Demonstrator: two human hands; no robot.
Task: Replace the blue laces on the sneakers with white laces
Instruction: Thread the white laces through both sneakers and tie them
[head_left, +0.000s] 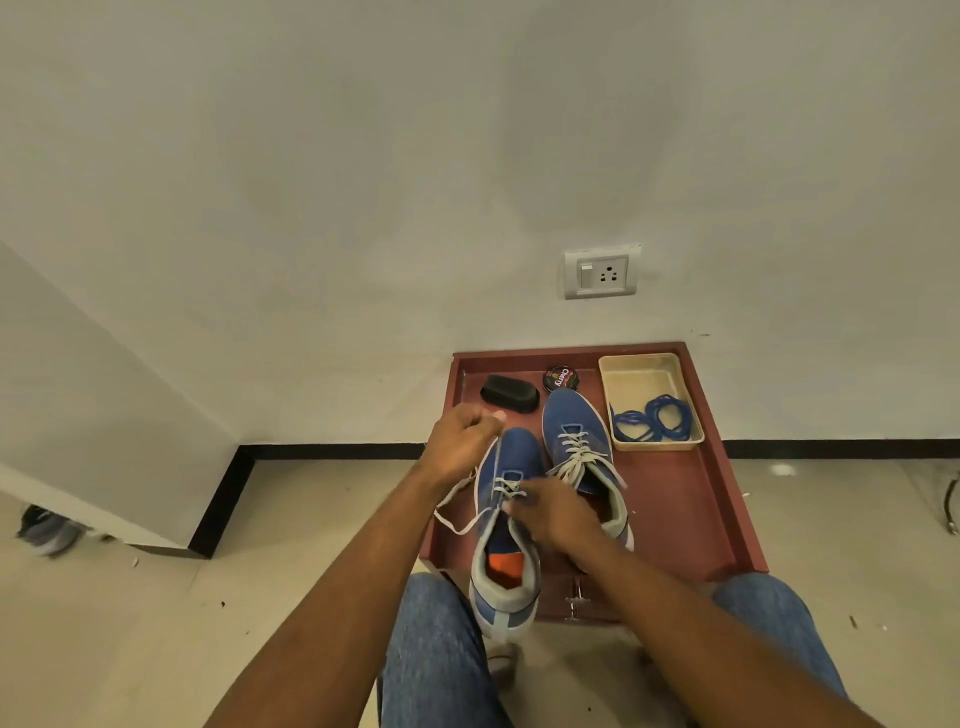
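1. Left hand (464, 435), centre frame, pinches the white flat lace (457, 522) taut above the near blue knit sneaker (506, 525).
2. Right hand (558, 517) presses on its eyelets; grip unclear.
3. Removed blue laces (653, 419) lie in the cream plastic tray (644, 379), right.
4. Risk: hard pull strips lace from eyelets.

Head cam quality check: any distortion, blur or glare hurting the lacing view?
Head view: wide-angle bowing bends the black skirting line and tilts the wall socket; dim, warm, even light, soft shadows, no strong glare on the red tray; left hand and right hand slightly soft, as is the white lace; dark shoe on the floor at far left smeared.
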